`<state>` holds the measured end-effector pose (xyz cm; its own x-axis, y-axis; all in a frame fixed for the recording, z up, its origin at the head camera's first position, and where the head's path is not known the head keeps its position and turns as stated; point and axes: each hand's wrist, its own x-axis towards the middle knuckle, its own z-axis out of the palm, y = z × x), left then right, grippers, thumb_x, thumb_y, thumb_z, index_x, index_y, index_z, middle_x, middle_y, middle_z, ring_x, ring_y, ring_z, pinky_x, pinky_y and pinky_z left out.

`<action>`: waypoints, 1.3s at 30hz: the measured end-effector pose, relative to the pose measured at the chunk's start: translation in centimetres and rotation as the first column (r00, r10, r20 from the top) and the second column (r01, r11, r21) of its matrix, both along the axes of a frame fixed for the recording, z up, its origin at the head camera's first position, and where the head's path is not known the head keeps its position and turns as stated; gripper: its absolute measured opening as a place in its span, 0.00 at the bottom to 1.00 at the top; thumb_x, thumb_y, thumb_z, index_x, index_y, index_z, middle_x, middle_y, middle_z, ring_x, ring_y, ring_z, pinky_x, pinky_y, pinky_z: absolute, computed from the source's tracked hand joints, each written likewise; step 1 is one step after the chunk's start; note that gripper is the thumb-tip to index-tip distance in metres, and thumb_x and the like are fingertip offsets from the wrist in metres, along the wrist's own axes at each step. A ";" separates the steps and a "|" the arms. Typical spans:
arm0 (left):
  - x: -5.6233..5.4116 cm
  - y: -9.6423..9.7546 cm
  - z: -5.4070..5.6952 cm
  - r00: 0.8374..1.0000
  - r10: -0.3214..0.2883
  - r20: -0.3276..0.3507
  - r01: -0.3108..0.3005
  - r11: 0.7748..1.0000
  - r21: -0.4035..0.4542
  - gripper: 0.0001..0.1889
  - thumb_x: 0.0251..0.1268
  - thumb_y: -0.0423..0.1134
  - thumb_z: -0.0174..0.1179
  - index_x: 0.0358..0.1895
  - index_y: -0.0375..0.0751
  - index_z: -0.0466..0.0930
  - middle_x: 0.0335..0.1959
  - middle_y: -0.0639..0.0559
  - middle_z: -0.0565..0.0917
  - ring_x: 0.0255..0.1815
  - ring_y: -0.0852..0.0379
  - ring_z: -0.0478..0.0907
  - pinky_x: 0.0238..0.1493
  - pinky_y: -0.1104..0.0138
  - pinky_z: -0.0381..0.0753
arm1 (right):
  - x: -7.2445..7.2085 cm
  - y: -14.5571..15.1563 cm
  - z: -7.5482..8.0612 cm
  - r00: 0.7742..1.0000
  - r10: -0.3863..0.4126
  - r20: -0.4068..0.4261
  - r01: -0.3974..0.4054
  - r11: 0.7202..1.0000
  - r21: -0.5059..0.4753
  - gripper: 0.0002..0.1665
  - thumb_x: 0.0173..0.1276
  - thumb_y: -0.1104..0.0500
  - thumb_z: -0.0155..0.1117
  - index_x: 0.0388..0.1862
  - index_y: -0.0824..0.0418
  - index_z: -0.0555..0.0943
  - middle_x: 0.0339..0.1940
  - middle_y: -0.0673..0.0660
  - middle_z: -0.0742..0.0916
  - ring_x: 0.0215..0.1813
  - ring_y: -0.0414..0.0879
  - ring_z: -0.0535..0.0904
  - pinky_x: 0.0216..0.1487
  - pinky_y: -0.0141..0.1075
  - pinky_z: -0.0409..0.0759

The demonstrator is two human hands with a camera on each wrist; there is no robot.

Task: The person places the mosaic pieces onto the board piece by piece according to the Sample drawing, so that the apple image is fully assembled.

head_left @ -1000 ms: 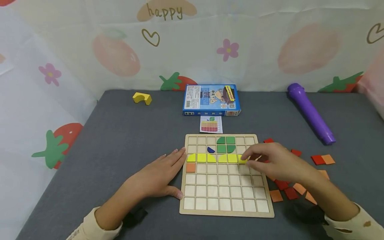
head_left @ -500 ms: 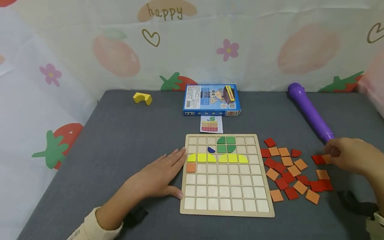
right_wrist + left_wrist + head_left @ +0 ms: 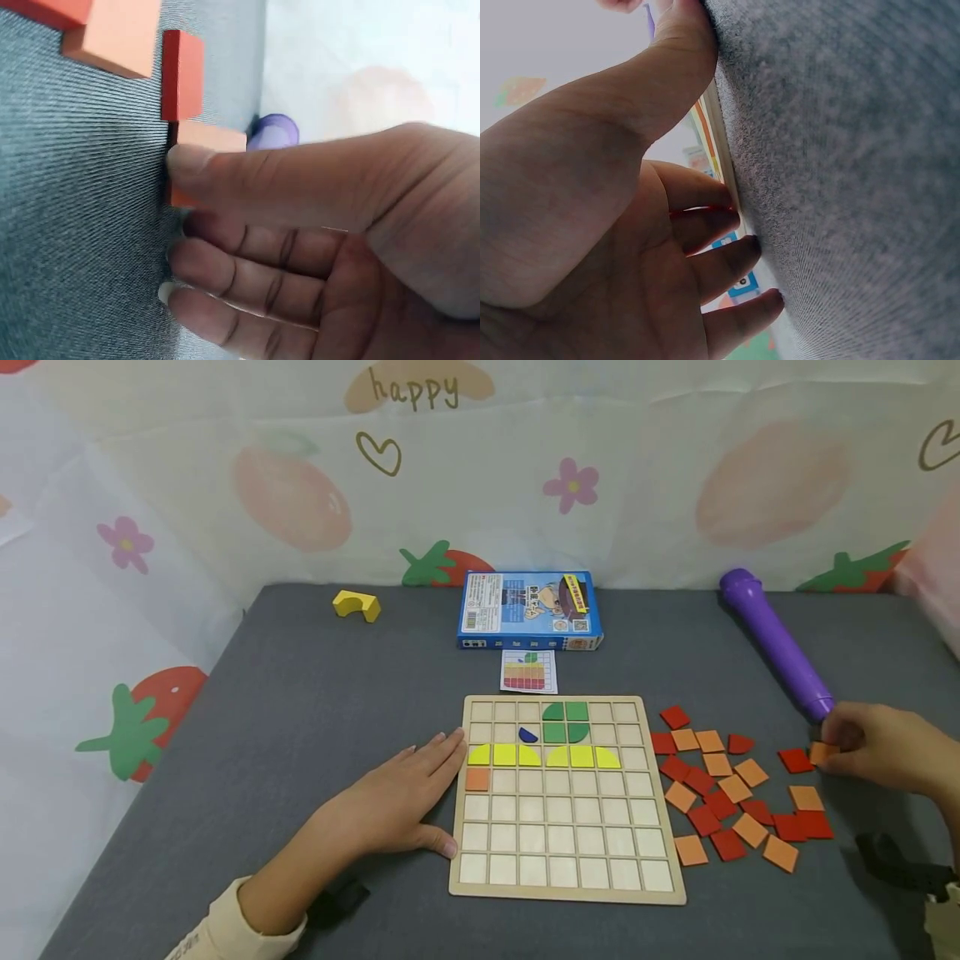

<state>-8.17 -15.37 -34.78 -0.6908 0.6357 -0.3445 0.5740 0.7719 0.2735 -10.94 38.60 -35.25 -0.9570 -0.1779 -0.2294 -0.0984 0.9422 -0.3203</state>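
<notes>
My left hand (image 3: 397,797) rests along the left edge of the wooden grid board (image 3: 557,897), fingers extended and thumb at its lower side. In the left wrist view those fingers (image 3: 727,266) reach the board's edge close over the cloth. On the board sit green tiles (image 3: 566,721), a blue piece (image 3: 528,735), a row of yellow tiles (image 3: 581,756) and one orange tile (image 3: 477,779). At the far right my right hand (image 3: 885,747) pinches a square orange tile (image 3: 214,136) at table level, beside a red tile (image 3: 183,75).
Loose red and orange tiles (image 3: 717,764) lie scattered right of the board. Behind it are a small pattern card (image 3: 528,672) and a blue box (image 3: 530,610). A purple microphone-shaped tube (image 3: 776,643) lies just beyond my right hand; a yellow arch block (image 3: 356,605) stands back left.
My right hand has gone from the yellow row on the board to the far-right orange tile, now held at its edge and turned slightly. My left hand stays where it was.
</notes>
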 end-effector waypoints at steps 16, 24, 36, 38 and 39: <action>0.0 -0.1 -0.2 1.000 0.001 0.002 -0.001 1.000 0.001 0.61 0.55 0.67 0.66 0.81 0.36 0.43 0.82 0.44 0.42 0.81 0.46 0.42 0.75 0.47 0.52 | 0.0 0.8 -0.3 0.979 -0.150 0.138 0.190 0.916 -0.353 0.15 0.75 0.68 0.59 0.52 0.80 0.74 0.38 0.60 0.86 0.32 0.42 0.83 0.35 0.37 0.84; 0.0 -0.1 -0.3 1.000 0.004 0.004 -0.004 1.000 -0.003 0.61 0.55 0.67 0.66 0.81 0.37 0.43 0.82 0.45 0.41 0.81 0.46 0.41 0.75 0.47 0.52 | 0.2 0.0 -0.5 0.980 -0.115 0.162 0.179 0.869 -0.461 0.15 0.75 0.67 0.59 0.53 0.79 0.76 0.38 0.58 0.87 0.35 0.43 0.84 0.37 0.38 0.85; -0.2 -0.1 0.1 1.000 -0.016 0.023 0.015 1.000 0.023 0.60 0.56 0.66 0.66 0.81 0.36 0.43 0.82 0.44 0.42 0.81 0.45 0.42 0.74 0.46 0.52 | -0.3 -2.0 -0.8 0.976 -0.036 0.217 0.158 0.802 -0.577 0.13 0.75 0.68 0.59 0.51 0.79 0.79 0.39 0.54 0.88 0.37 0.46 0.86 0.38 0.40 0.86; -0.2 -0.1 0.1 1.000 -0.011 0.028 0.010 1.000 0.021 0.60 0.56 0.66 0.66 0.81 0.36 0.43 0.82 0.44 0.42 0.81 0.45 0.42 0.74 0.46 0.52 | -0.4 -2.4 -0.7 0.973 -0.030 0.231 0.165 0.790 -0.590 0.13 0.75 0.68 0.60 0.51 0.79 0.79 0.39 0.55 0.88 0.38 0.46 0.87 0.39 0.40 0.86; -0.1 -0.1 0.1 1.000 -0.008 0.030 0.007 1.000 0.021 0.60 0.56 0.66 0.66 0.81 0.36 0.43 0.82 0.44 0.42 0.81 0.46 0.42 0.74 0.46 0.52 | -0.4 -2.7 -0.6 0.971 -0.027 0.239 0.169 0.783 -0.598 0.14 0.74 0.68 0.60 0.51 0.79 0.79 0.39 0.55 0.88 0.38 0.46 0.87 0.39 0.41 0.86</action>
<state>-8.31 -15.50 -34.70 -0.6755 0.6482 -0.3515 0.5709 0.7615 0.3070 -11.36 35.94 -35.89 -0.9199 -0.2560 -0.2972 0.1182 0.5416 -0.8323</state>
